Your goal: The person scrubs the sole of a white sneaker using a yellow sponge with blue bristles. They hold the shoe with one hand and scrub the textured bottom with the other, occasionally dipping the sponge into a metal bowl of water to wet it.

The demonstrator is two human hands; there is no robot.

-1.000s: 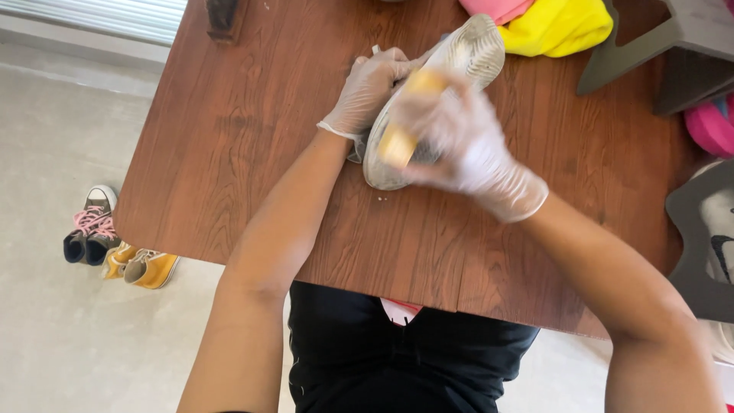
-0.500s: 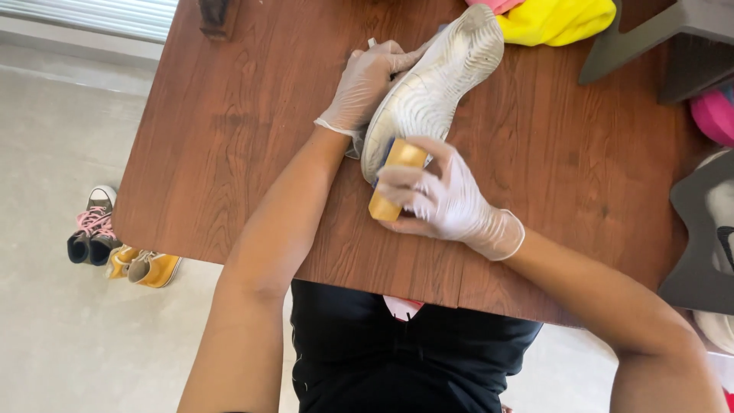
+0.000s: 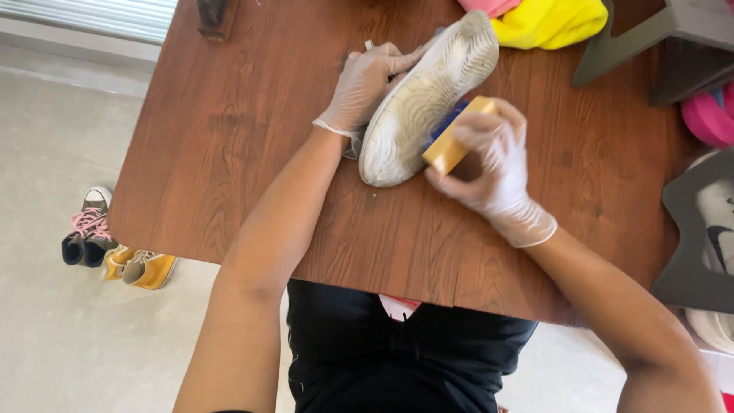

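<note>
- left hand (image 3: 367, 84), gloved, fingers wrapped round the upper of the shoe (image 3: 428, 99); sole faces up, mid tabletop (image 3: 229, 153) toward the far edge, likely to steady it
- right hand (image 3: 489, 164), gloved, fingers closed on wooden brush (image 3: 455, 138), bristles against the sole's right edge
- far right corner: yellow cloth (image 3: 554, 19)
- pale floor (image 3: 46, 336); small shoes (image 3: 115, 248) off the near left corner

A pale, grubby shoe (image 3: 424, 99) lies tilted on its side on the wooden table (image 3: 229, 153), ridged sole turned up, toe pointing away toward the far edge. A wooden-backed brush (image 3: 453, 138) with blue bristles presses against the sole's right edge, near the middle of its length.
</note>
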